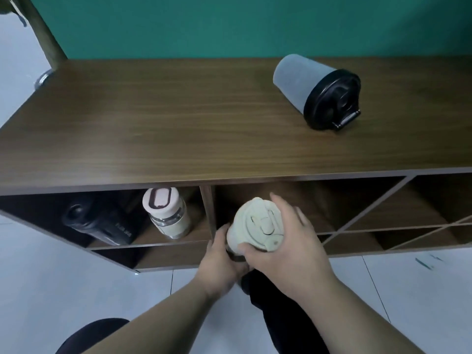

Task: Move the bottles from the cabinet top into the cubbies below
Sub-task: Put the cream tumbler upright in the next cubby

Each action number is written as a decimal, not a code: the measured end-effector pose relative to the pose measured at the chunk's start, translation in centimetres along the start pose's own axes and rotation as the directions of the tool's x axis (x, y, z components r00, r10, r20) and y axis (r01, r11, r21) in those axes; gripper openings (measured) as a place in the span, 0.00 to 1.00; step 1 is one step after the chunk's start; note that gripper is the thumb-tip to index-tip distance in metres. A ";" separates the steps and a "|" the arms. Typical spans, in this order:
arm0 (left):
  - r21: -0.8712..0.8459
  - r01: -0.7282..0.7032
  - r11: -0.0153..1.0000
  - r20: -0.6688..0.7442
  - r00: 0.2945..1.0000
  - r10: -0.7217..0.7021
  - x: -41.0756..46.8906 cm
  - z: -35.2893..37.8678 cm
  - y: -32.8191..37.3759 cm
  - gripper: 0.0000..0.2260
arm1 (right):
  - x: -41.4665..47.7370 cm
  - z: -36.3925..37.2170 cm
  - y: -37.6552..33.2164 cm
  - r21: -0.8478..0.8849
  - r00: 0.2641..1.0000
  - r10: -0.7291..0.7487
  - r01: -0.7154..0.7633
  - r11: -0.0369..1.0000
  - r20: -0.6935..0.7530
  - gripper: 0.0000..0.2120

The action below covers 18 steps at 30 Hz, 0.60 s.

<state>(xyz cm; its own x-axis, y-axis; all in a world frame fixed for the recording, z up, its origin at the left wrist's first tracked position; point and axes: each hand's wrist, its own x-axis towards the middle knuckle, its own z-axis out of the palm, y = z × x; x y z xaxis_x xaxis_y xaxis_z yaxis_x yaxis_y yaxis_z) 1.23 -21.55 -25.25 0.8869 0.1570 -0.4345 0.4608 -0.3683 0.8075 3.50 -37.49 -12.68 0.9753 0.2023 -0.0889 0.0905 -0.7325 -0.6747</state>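
I hold a cream tumbler (258, 226) with a flip lid in both hands, in front of the middle cubby (293, 200) of the wooden cabinet. My left hand (219, 261) grips its lower body. My right hand (288, 238) wraps the lid end from the right. On the cabinet top (153, 118) a grey tumbler with a black lid (319, 90) lies on its side at the right. In the left cubby (51, 210) stand a black bottle (99, 223) and a glass bottle with a pink cap (167, 213).
Diagonal slats cross the right cubby (398, 215). A green wall rises behind the cabinet. A pole on a round foot (46, 42) stands at the far left. My dark-clothed knees are on the white tiled floor (396, 290) below.
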 end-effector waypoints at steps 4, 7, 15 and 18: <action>-0.132 -0.101 0.986 -0.014 0.995 0.100 1.6 0.6 2.1 0.25 | 0.5 0.5 0.2 0.028 0.995 -0.001 -0.002 1.000 0.103 0.51; -0.168 -0.120 0.979 0.043 0.991 0.129 2.1 1.2 3.4 0.17 | 1.0 0.7 0.8 0.023 0.996 0.012 -0.014 1.000 0.083 0.50; -0.022 -0.100 0.995 -0.002 0.995 0.100 7.1 2.9 0.8 0.28 | 4.8 1.9 1.7 0.084 0.988 0.071 -0.060 0.995 -0.138 0.39; -0.025 -0.087 0.996 -0.023 0.996 0.087 6.2 2.5 2.9 0.23 | 5.5 2.9 2.1 0.094 0.987 0.074 -0.061 0.994 -0.141 0.37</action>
<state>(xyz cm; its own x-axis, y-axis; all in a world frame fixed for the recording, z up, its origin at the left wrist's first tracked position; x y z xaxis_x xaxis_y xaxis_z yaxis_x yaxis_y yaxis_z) 8.00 -23.90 -26.62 0.9240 0.1456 -0.3537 0.3825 -0.3575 0.8520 8.51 -36.00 -16.68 0.9980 0.0536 -0.0342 0.0114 -0.6795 -0.7336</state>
